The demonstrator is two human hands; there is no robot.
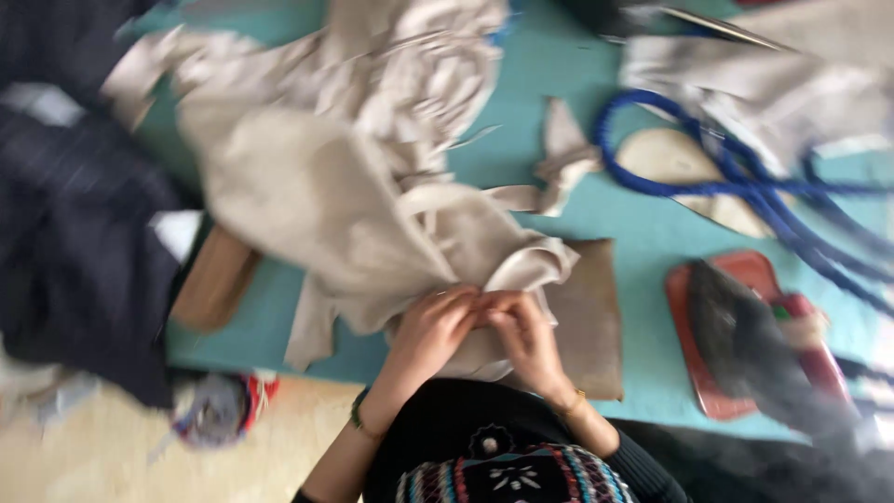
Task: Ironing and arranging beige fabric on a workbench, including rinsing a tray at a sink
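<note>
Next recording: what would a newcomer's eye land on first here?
First the big crumpled beige fabric spread over the teal table, with the left hand and right hand pinching its edge together at bottom centre. Next, the blue cord looping at upper right, above a dark iron on a red tray at lower right.

L hand (430, 328) & R hand (526, 337) together, fingers (466, 300) curled, pinching; forearms angled inward.
</note>
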